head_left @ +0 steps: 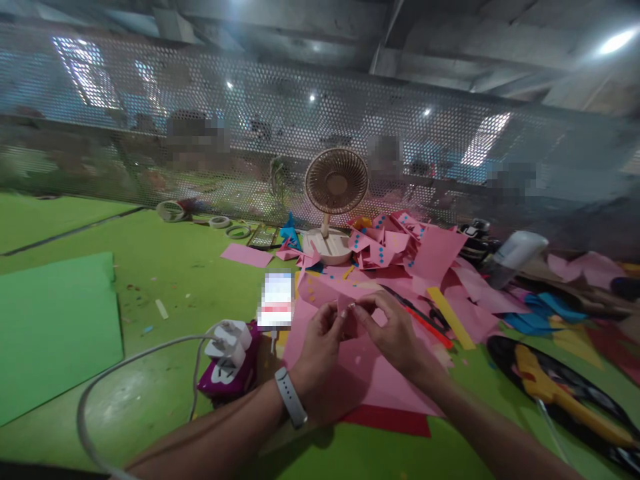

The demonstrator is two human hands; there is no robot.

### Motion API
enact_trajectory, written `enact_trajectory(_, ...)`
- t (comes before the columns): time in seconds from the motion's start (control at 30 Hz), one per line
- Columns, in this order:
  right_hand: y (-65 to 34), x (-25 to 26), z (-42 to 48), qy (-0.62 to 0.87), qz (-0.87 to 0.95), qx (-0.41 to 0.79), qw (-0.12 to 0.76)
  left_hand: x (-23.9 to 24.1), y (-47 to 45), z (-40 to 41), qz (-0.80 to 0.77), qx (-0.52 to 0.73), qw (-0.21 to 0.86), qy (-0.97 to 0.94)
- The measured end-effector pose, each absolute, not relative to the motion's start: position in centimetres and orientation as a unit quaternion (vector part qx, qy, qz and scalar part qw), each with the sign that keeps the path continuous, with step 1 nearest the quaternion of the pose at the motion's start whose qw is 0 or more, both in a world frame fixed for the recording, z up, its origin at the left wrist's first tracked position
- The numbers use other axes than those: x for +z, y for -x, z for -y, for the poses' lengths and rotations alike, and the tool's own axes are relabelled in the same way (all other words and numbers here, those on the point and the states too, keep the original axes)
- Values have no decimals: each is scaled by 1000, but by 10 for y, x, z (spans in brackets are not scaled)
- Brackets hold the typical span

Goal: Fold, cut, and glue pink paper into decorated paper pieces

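Above a sheet of pink paper (395,393), both my hands pinch one small piece of folded pink paper (344,303). My left hand (320,333), below a wristband, grips it between thumb and forefinger. From the other side, my right hand (393,330) has thumb and forefinger closed at its edge, near a tiny pale speck too small to name. Just right of my right hand lie a red-orange stick-like tool (427,327), dark-handled scissors (439,319) and a yellow strip (453,320). A lit phone (277,300) lies left of my left hand.
Behind my hands stand a small fan (336,181) and a heap of pink cut-outs with blue dots (383,247). A purple power strip (227,383) with white plugs and a looping cable lies left. A yellow glue gun (550,383) rests on a black tray (500,350) at right.
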State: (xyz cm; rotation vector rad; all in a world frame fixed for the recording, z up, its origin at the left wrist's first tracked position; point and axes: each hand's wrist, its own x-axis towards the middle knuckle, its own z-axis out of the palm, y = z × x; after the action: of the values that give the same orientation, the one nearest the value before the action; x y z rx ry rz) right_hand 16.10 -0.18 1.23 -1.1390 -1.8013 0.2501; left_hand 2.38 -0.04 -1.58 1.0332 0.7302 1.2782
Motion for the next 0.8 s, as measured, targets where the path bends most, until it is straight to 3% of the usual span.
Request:
enact_trajectory(0.17, -163, 20, 3, 488, 700, 139, 502, -20, -22, -2, -322, 555, 602, -475)
enact_trajectory(0.4, -165, 20, 9, 518, 715, 135, 450, -19, -21, 0, -311, 570, 587, -484)
enact_trajectory(0.6, -159, 12, 14, 516, 660, 265, 476, -13, -23, 2, -293, 583, 594, -470)
enact_trajectory(0.8, -157, 11, 14, 507, 626, 308, 506, -10, -25, 2, -301, 580, 598, -463)
